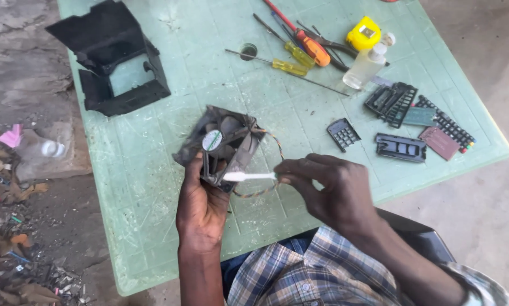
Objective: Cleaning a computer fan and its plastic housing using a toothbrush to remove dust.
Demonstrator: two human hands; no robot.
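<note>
My left hand (200,207) grips a square black cooling fan (223,141) from below, holding it tilted above the green table (152,170). The fan has a round pale sticker on its hub and a twisted multicoloured wire looping off its right side. My right hand (331,190) pinches a thin white stick (249,177), whose tip touches the lower edge of the fan's frame.
A black plastic housing (116,59) lies at the table's far left. Screwdrivers (297,54), pliers, a yellow tape measure (363,34) and a clear bottle (366,67) sit at the back. Black and dark-red parts (401,147) lie right. Rubbish covers the ground left.
</note>
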